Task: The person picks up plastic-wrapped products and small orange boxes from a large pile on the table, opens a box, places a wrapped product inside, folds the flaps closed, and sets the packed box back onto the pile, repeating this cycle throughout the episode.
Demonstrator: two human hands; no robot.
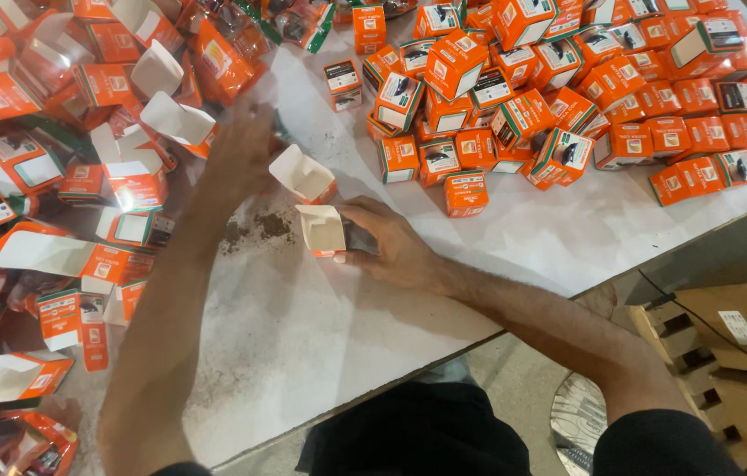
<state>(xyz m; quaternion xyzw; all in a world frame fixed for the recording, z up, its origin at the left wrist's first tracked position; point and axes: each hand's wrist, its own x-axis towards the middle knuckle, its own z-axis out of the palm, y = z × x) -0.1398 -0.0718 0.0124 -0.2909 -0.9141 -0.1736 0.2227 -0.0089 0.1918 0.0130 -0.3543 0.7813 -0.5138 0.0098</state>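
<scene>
Your right hand lies on the white table, fingers curled and closed around a small open box, which sits near the middle of the bare working patch. Your left hand is stretched away toward the upper left and blurred; you cannot tell whether its fingers are spread or closed, or whether it grips anything.

Just beyond the held box stands a second open box, close beside it but apart, between your two hands. To the left of both, a smear of dark crumbs lies on the table top. Further left, a loose heap of unfolded orange cartons with white flaps raised crowds the table edge and reaches up to your left forearm. To the right and beyond, a dense cluster of closed orange boxes fills the far side of the table, the nearest one, a single closed box, well within reach of your right hand. Off the table at the lower right stand brown cardboard cartons.

The held box is orange outside and pale cream inside, its lid flap raised. Its open mouth faces up and toward your left hand, and its long axis runs roughly left to right under your fingers.
</scene>
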